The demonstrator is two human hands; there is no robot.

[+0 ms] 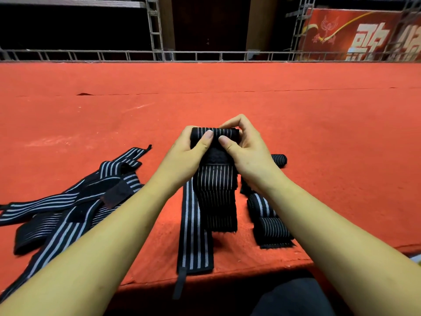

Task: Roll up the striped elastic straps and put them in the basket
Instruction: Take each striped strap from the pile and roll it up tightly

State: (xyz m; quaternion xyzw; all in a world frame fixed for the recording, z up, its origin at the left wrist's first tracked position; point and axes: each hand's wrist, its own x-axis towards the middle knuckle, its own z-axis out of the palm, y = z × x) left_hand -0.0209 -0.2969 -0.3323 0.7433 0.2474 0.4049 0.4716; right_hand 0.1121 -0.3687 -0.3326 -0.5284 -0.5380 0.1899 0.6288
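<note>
Gripping with both: left hand (191,149) and right hand (243,147) clamped on the started roll (224,132) of a black elastic strap with thin grey stripes (216,190), thumbs pressed on the near face, fingers curled over the far side, just above the red felt-covered table (319,133). Keep the edges flush while turning toward the body, and hold the trailing tail taut so no slack winds in. Hard to tell whether the bolder-striped band (193,224) alongside belongs to the same strap; check before pulling. Leave the loose heap of unrolled straps (68,208) at left alone for now. Probably best parked by the finished rolls (273,224) at right, partly hidden under the forearm. No basket in view.
</note>
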